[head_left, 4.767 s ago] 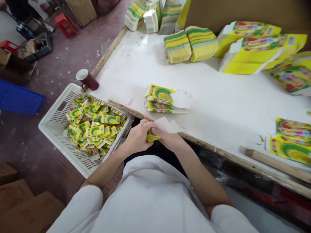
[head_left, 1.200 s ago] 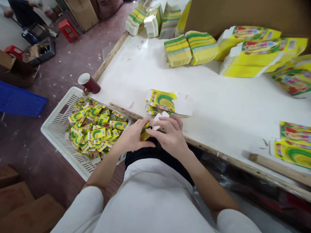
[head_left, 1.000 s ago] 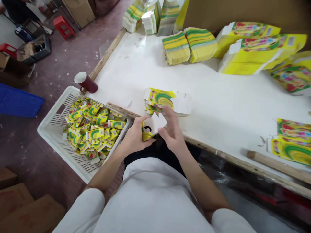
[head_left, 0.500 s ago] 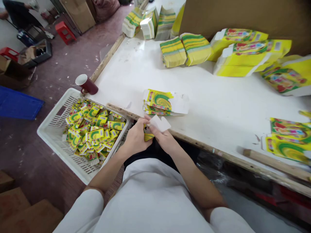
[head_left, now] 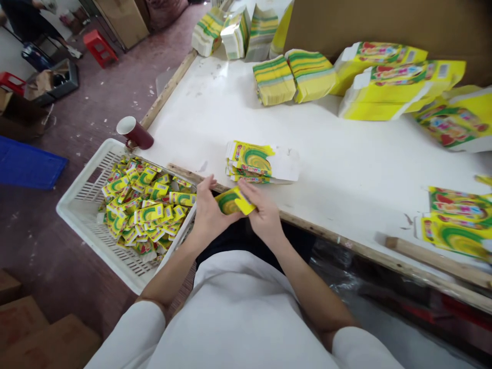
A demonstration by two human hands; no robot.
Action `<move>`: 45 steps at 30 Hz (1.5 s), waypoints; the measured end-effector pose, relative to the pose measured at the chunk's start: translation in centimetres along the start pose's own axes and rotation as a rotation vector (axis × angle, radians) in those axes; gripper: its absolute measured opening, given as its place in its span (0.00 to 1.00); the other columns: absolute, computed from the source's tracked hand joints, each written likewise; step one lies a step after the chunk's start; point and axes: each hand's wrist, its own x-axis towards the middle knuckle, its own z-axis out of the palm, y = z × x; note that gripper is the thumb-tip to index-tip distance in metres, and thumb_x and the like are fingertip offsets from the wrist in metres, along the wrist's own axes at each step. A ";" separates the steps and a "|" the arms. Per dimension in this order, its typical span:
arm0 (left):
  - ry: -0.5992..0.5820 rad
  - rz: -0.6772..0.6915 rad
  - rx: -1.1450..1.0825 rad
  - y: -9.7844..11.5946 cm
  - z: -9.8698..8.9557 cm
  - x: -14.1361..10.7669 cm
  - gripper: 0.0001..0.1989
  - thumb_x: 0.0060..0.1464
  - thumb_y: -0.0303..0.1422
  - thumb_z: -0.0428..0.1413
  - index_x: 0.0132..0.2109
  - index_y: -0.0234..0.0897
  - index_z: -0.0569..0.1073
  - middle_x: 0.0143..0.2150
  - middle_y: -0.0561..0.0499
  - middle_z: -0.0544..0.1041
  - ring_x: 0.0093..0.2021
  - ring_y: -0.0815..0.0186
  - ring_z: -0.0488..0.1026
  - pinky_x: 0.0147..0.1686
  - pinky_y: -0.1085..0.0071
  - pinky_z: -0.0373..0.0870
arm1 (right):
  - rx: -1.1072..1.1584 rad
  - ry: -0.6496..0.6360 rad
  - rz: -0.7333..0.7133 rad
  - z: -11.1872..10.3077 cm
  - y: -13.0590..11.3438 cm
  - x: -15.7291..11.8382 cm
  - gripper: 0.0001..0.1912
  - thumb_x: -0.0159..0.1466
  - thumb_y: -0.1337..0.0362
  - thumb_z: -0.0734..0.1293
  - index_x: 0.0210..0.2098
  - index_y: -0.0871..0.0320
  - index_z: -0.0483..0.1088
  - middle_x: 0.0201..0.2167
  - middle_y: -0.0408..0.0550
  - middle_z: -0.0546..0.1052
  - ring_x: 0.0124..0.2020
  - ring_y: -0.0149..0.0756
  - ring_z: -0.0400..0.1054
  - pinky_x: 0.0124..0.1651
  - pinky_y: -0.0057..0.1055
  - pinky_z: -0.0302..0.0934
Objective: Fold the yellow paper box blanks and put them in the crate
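Observation:
Between my hands is a small yellow and green carton (head_left: 229, 202), tilted above the table's front edge, with a yellow end flap turned toward the right. My left hand (head_left: 209, 212) curves round its left end, thumb along the lower edge and fingers raised on the far side. At the right end, my right hand (head_left: 264, 212) grips the carton near the flap, its fingers closed. Just beyond both hands lies a small pile of flat cartons (head_left: 253, 158) on the white table (head_left: 338, 174). Part of the held carton is hidden by my fingers.
A white plastic basket (head_left: 82, 218) full of small yellow cartons (head_left: 148, 210) stands left of the table. Near its corner sits a maroon mug (head_left: 135, 133). Stacked flat cartons (head_left: 274, 82) line the back. A wooden strip (head_left: 438, 261) lies at right. Someone sits far left.
The carton has turned, so its printed yellow side now shows instead of a white flap. My left hand has opened wider around its end; my right hand has shifted slightly.

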 end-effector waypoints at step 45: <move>0.171 -0.241 -0.575 0.8 -1.8 1.3 0.22 0.48 0.32 0.67 0.50 0.41 0.71 0.40 0.52 0.73 0.42 0.68 0.72 0.43 0.72 0.69 | -0.091 -0.231 -0.137 -1.5 -0.8 1.4 0.13 0.66 0.68 0.64 0.51 0.58 0.71 0.73 0.60 0.49 0.71 0.50 0.51 0.67 0.51 0.55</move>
